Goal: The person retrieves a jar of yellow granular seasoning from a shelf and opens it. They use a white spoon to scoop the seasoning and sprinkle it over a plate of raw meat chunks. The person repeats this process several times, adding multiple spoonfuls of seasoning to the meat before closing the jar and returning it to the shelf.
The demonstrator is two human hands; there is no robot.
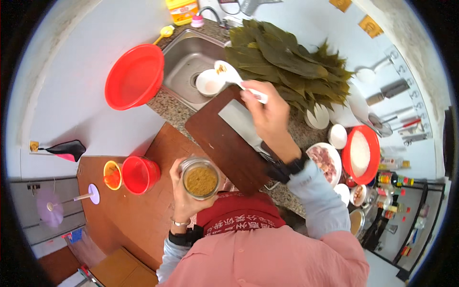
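My left hand (190,206) grips an uncapped glass jar (200,178) of yellowish-brown powder, in front of the body at the counter's edge. In my right hand (269,114) is a white spoon (233,76) with a little brownish food in its bowl. The spoon's tip is over or beside a small white bowl (209,84) at the sink's near corner; whether they touch I cannot tell. Below my right forearm lies a dark brown cutting board (222,143). A cleaver (239,120) rests flat on it, its handle partly hidden by the arm.
Large green leaves (287,64) are heaped behind the board. A red basin (134,77) stands left of the steel sink (184,53). To the right are a bowl of raw meat (331,161), a red basin of white grains (359,152) and several bottles. A red bucket (138,175) is on the floor.
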